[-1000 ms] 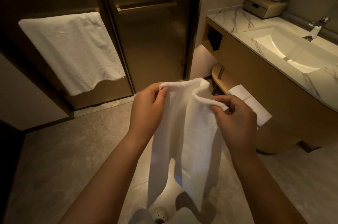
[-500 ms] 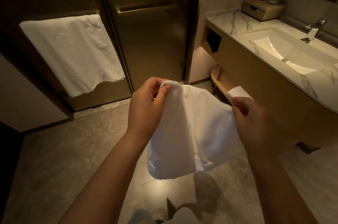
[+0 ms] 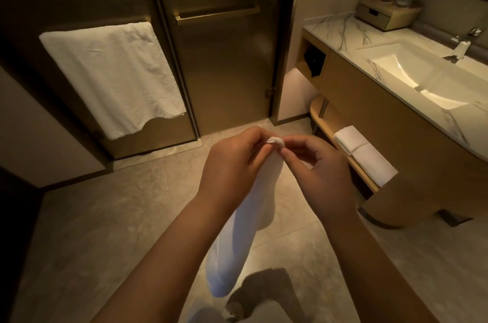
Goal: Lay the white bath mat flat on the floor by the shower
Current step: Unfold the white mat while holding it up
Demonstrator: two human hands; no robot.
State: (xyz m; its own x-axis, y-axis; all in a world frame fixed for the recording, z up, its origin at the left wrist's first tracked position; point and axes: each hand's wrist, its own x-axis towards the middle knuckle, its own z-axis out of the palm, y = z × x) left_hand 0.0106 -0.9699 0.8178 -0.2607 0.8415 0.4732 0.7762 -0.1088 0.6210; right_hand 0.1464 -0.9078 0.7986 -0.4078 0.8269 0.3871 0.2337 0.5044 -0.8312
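The white bath mat [image 3: 237,238] hangs in a narrow bunched column in front of me, well above the tiled floor [image 3: 105,230]. My left hand [image 3: 232,167] pinches its top corner between thumb and fingers. My right hand [image 3: 317,169] pinches the same small tuft from the right, so both hands meet at one point. The mat's lower end dangles near my feet. The glass shower door [image 3: 227,71] stands shut straight ahead.
A white towel [image 3: 113,77] hangs over a rail on the left glass panel. The vanity [image 3: 390,122] with marble top and sink fills the right; folded white towels [image 3: 364,153] lie on its low shelf. My slipper [image 3: 235,309] shows at the bottom.
My hands have come together from a spread grip. The mat, stretched wide between them half a second ago, has collapsed into a narrow hanging column.
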